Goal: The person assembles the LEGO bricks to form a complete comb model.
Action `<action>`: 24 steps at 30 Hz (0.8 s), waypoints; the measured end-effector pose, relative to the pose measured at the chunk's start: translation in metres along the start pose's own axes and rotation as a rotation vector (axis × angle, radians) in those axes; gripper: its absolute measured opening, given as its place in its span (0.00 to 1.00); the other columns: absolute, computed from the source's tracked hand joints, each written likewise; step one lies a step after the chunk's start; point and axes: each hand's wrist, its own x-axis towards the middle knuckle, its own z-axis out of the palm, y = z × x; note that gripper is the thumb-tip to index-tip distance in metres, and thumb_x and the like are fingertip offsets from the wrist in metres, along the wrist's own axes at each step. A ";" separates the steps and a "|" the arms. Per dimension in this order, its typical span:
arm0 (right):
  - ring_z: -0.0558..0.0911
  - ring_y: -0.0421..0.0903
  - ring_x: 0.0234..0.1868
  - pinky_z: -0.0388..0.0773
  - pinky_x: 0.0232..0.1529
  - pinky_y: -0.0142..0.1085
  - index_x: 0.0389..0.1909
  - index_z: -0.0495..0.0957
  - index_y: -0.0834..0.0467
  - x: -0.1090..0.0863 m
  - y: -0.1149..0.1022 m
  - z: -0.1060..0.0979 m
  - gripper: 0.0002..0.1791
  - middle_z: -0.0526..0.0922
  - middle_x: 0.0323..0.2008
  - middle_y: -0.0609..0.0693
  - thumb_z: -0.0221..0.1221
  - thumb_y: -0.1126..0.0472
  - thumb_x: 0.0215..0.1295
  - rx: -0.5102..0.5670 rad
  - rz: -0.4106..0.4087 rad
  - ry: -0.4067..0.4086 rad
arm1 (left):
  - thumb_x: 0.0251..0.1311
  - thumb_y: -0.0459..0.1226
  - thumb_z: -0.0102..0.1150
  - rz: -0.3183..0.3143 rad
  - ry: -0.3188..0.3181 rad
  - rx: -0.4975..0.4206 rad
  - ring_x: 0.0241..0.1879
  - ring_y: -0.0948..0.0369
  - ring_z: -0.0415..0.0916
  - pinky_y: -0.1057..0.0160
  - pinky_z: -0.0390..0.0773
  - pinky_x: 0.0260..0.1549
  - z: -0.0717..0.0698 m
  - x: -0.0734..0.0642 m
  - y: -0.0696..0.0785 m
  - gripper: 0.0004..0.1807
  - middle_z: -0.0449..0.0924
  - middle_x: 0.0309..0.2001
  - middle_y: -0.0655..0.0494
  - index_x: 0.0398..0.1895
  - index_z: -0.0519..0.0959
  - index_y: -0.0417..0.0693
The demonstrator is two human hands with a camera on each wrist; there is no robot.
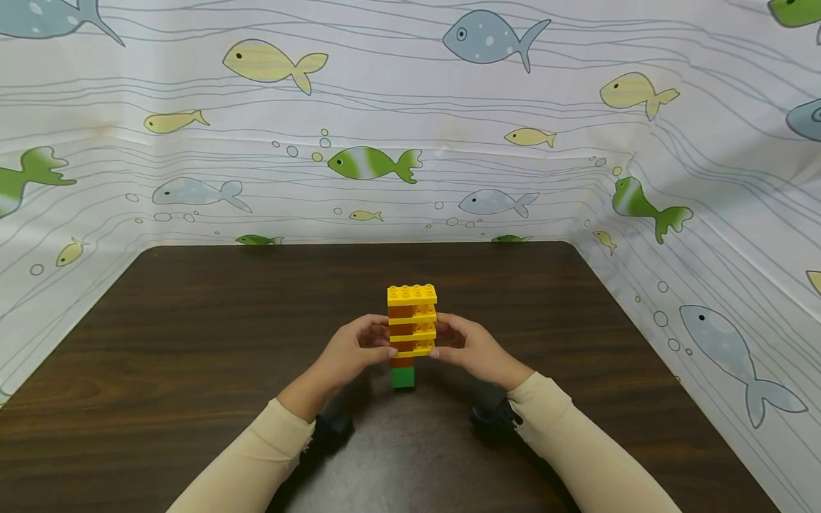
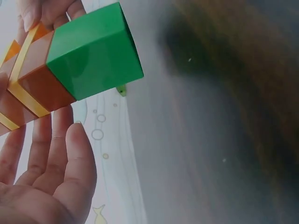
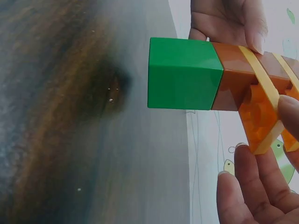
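Note:
A tower of building blocks (image 1: 412,294) stands upright between the two hands. Yellow plates alternate with brown blocks (image 2: 37,77), and a green block (image 3: 184,74) forms its bottom end. On the right side the yellow plates stick out past the brown blocks. My left hand (image 1: 351,347) holds the tower's left side, thumb in front and fingers behind. The right hand (image 1: 477,349) grips the jutting yellow plates from the other side. In the wrist views the green block appears raised off the table, apart from its dark reflection.
The dark wooden table (image 1: 224,320) extends around the hands. A white sheet (image 1: 385,107) printed with fish borders its back and sides. A black strap device (image 1: 497,415) sits at the right wrist, and another dark device (image 1: 335,424) at the left.

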 end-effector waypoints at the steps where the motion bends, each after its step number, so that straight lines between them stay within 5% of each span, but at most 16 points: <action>1: 0.78 0.53 0.54 0.76 0.53 0.46 0.67 0.65 0.60 0.001 0.000 0.000 0.32 0.77 0.55 0.55 0.62 0.60 0.64 0.008 0.006 0.000 | 0.59 0.34 0.64 -0.006 -0.001 -0.005 0.46 0.54 0.76 0.53 0.76 0.50 -0.001 0.001 0.000 0.25 0.77 0.49 0.45 0.59 0.71 0.37; 24: 0.78 0.51 0.53 0.78 0.51 0.42 0.70 0.62 0.62 0.017 0.010 0.002 0.32 0.75 0.55 0.59 0.58 0.59 0.68 0.162 0.178 0.008 | 0.65 0.38 0.58 -0.208 -0.051 -0.121 0.49 0.50 0.78 0.50 0.77 0.49 -0.007 0.021 -0.004 0.29 0.76 0.51 0.42 0.67 0.65 0.37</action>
